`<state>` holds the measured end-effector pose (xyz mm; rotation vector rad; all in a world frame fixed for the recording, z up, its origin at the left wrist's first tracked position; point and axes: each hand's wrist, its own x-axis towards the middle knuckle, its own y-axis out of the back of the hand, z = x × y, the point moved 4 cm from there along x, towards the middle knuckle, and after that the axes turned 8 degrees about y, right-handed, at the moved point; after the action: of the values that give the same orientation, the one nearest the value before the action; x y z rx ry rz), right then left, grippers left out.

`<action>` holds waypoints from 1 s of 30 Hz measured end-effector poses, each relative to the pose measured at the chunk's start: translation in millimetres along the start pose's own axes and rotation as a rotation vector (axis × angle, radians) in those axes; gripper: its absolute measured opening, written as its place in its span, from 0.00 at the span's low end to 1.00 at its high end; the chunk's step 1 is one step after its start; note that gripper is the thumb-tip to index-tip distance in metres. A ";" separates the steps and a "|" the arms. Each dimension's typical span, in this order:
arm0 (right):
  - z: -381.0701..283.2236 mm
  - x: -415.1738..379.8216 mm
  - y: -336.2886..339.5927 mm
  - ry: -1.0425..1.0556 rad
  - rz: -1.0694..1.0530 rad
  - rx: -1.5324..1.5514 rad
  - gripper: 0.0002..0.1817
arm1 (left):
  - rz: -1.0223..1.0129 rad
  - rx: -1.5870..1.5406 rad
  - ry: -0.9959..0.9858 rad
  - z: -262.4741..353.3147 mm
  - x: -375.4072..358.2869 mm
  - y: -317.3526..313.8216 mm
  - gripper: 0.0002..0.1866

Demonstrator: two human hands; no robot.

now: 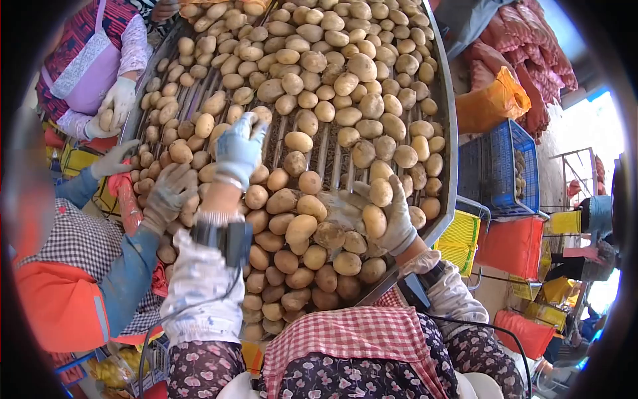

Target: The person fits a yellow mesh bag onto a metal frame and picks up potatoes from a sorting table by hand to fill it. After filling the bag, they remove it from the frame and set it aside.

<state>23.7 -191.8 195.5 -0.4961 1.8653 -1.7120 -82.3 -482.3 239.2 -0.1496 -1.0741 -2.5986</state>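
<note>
My left hand [238,154], in a pale blue glove, reaches over the left half of the sorting table with its fingers curled down. A potato [264,115] lies just beyond its fingertips, and what the fingers hold, if anything, is hidden. My right hand [397,223], in a dusty grey glove, is closed around two potatoes [375,221] near the table's right edge. Its thumb side is smeared by motion. Many loose, soil-dusted potatoes [302,229] surround both hands, resting on metal rollers [278,143] that show through gaps.
On the left, a co-worker's gloved hands [166,196] work among the potatoes; another person's glove [118,103] holds a potato farther up. The metal rim [448,126] bounds the right side. Beyond stand a blue crate [522,166], an orange sack [495,103] and red mesh sacks [525,40].
</note>
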 end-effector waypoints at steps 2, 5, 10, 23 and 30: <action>15.5 6.2 -13.7 0.034 0.192 -0.132 0.49 | -0.373 -0.469 0.071 55.0 -47.5 2.6 0.15; 28.0 10.0 -16.2 -0.022 0.140 -0.011 0.48 | -0.544 -0.469 -0.134 81.6 -108.1 -4.0 0.28; 28.7 -1.1 -26.0 -0.038 0.117 0.021 0.44 | -0.124 0.241 -0.252 47.4 -195.1 32.0 0.36; -1.9 -62.5 -25.6 0.323 0.080 -1.515 0.24 | 0.040 0.697 -0.056 -16.9 -166.8 18.8 0.35; 66.6 -100.5 -31.1 -0.375 -0.559 -2.726 0.23 | -0.289 0.542 -0.151 -0.6 -268.8 19.2 0.42</action>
<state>140.2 -186.3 239.0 -1.8175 2.2983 1.8624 177.3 -426.7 193.1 -0.0648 -1.9340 -2.4473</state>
